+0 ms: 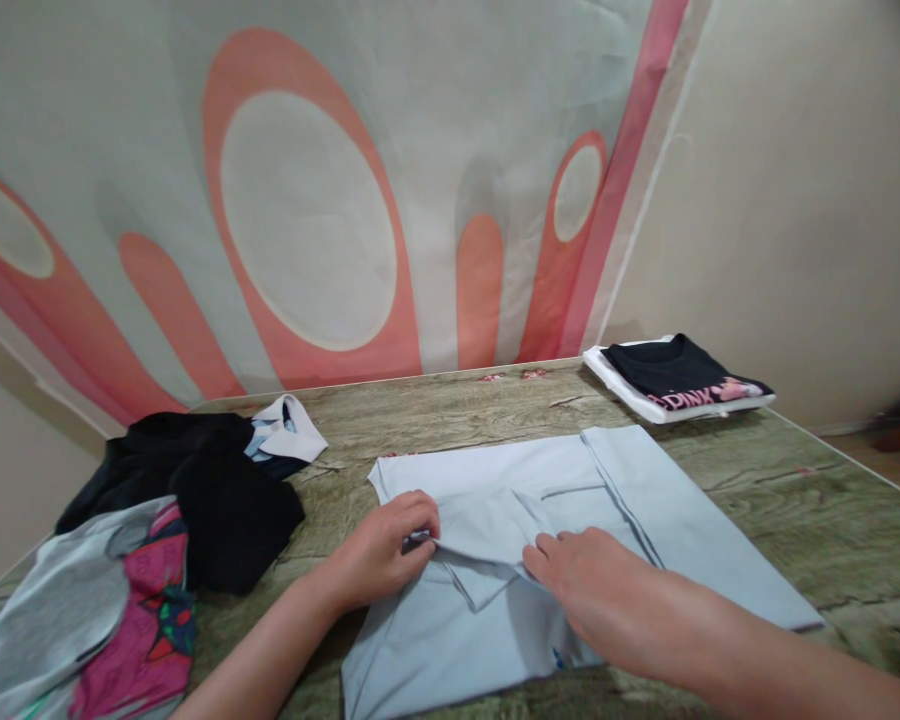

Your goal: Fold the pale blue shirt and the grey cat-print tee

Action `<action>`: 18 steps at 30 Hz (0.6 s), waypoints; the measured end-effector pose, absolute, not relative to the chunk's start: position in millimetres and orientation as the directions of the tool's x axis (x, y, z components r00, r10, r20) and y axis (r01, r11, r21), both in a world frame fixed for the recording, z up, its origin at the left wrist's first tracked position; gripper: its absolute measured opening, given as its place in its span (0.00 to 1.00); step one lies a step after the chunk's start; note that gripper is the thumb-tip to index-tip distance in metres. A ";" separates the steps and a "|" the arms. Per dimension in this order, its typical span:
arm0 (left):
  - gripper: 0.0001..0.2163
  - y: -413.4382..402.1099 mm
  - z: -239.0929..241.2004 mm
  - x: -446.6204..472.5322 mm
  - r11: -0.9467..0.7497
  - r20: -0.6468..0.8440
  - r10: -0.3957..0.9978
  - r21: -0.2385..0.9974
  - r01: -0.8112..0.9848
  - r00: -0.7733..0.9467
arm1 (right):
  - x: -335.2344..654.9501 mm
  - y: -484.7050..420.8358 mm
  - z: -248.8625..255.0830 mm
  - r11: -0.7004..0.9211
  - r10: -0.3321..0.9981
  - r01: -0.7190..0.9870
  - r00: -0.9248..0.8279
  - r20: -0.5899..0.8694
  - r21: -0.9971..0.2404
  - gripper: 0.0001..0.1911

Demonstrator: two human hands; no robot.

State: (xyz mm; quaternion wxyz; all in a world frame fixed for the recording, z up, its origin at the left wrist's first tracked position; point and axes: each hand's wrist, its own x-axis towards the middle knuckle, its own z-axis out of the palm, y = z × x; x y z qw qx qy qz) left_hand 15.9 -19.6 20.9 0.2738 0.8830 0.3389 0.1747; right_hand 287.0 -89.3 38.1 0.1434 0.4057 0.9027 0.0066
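From the head view, you had the pale blue cotton shirt (pixel 495 530) spread flat on the green wood-grain bench (pixel 832 500), near its front edge. Your left hand (pixel 382 550) pinched a folded edge of the cloth, its fingers (pixel 420 520) curled closed on the fabric, while your right hand (pixel 592 590) lay flat and open on the shirt just beside it, pressing the fold down. The step in hand looked like a fold midway through; the next move would call for a flat, even crease. A heap of black, grey and pink clothes (pixel 157 540) lay to the left, a folded black printed shirt (pixel 675 375) at the far right.
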 end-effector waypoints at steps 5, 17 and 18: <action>0.03 -14.7 21.5 12.8 -0.582 0.107 0.707 0.649 0.490 0.699 | 284.1 -86.9 41.8 0.657 0.738 0.743 -0.601 -0.308 0.126 0.30; 0.03 -10.7 22.2 7.0 -0.598 0.024 0.650 0.633 0.492 0.760 | 302.4 -86.8 51.9 0.683 0.695 0.729 -0.668 -0.265 -0.046 0.20; 0.04 -10.6 22.2 7.0 -0.595 0.018 0.651 0.633 0.496 0.759 | 304.0 -87.5 50.8 0.687 0.693 0.724 -0.677 -0.246 -0.058 0.19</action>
